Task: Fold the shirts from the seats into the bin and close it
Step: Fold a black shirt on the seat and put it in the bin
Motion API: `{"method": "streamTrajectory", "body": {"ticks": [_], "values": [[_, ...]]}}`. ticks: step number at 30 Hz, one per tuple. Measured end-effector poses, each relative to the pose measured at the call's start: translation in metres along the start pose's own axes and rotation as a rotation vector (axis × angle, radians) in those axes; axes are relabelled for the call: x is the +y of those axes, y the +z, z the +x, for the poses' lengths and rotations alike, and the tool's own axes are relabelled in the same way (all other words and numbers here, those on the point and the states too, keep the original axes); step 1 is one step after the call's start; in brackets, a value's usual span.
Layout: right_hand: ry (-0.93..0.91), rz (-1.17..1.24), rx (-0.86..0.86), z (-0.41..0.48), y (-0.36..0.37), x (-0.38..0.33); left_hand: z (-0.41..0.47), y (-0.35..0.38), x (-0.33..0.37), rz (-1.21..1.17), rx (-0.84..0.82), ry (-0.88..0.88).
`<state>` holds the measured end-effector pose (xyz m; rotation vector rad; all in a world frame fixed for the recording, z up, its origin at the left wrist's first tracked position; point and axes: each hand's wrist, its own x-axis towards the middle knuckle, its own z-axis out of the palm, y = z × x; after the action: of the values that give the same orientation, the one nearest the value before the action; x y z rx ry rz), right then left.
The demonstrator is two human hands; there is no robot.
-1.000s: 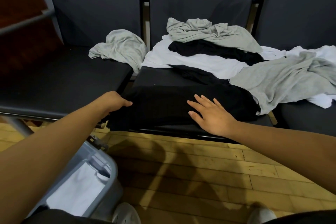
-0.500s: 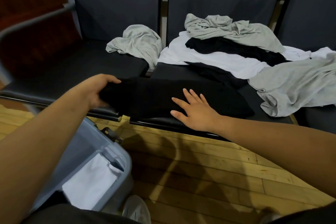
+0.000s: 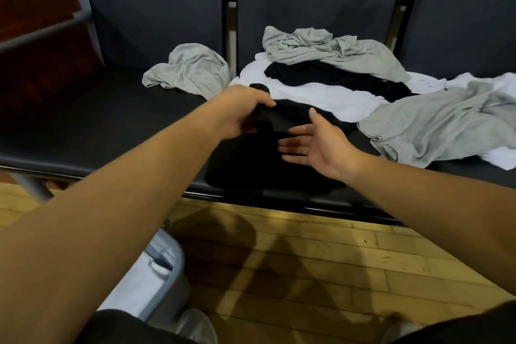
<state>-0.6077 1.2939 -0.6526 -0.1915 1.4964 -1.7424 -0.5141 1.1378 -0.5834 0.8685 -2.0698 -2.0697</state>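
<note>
- Dark padded seats (image 3: 111, 126) run in a row across our view, with a wooden floor (image 3: 307, 260) in front of them.
- Our left hand (image 3: 243, 112) curls its fingers round a bunched end of the black shirt (image 3: 265, 173), which lies along the front of the middle seat.
- Our right hand (image 3: 315, 145) is spread wide with its fingers straight and its palm turned toward the left hand. It is just over the same shirt, and we cannot tell whether it touches the cloth.
- Behind lie a white shirt (image 3: 321, 98), a second black shirt (image 3: 335, 78) on it, and a crumpled grey shirt (image 3: 321, 47) at the back.
- A small grey shirt (image 3: 192, 70) sits on the left seat, and a wide grey shirt (image 3: 432, 126) spreads toward the right seat.
- At lower left the bin (image 3: 173, 265) stands open on the floor, partly behind our forearm, with white cloth (image 3: 131, 301) inside.
</note>
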Motion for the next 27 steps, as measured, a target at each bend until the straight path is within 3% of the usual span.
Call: {"method": "streamTrajectory", "body": {"ticks": [2, 5, 10, 14, 17, 20, 22, 27], "values": [[0.075, 0.076, 0.021, 0.002, -0.022, -0.003, 0.006, 0.024, -0.006, 0.03, -0.126, -0.002], [0.117, -0.086, 0.058, 0.003, -0.041, 0.0, 0.012, 0.032, -0.018, 0.103, -0.211, -0.034], [-0.017, -0.543, 0.209, 0.002, -0.037, 0.011, 0.019, 0.001, -0.043, 0.153, -0.02, -0.023], [-0.202, -0.53, 0.311, -0.001, -0.034, -0.007, 0.025, -0.022, -0.053, 0.209, 0.191, -0.01], [-0.131, -0.674, 0.35, -0.003, -0.041, -0.008, 0.033, -0.033, -0.063, 0.374, 0.309, 0.0], [0.017, -0.985, 0.342, -0.007, -0.048, -0.001, 0.037, -0.034, -0.075, 0.43, 0.292, -0.091], [0.02, -1.102, 0.351, -0.006, -0.047, -0.002, 0.039, -0.033, -0.077, 0.398, 0.268, -0.122], [-0.008, -1.103, 0.407, 0.0, -0.036, -0.004, 0.036, -0.032, -0.077, 0.222, 0.229, -0.165]]}}
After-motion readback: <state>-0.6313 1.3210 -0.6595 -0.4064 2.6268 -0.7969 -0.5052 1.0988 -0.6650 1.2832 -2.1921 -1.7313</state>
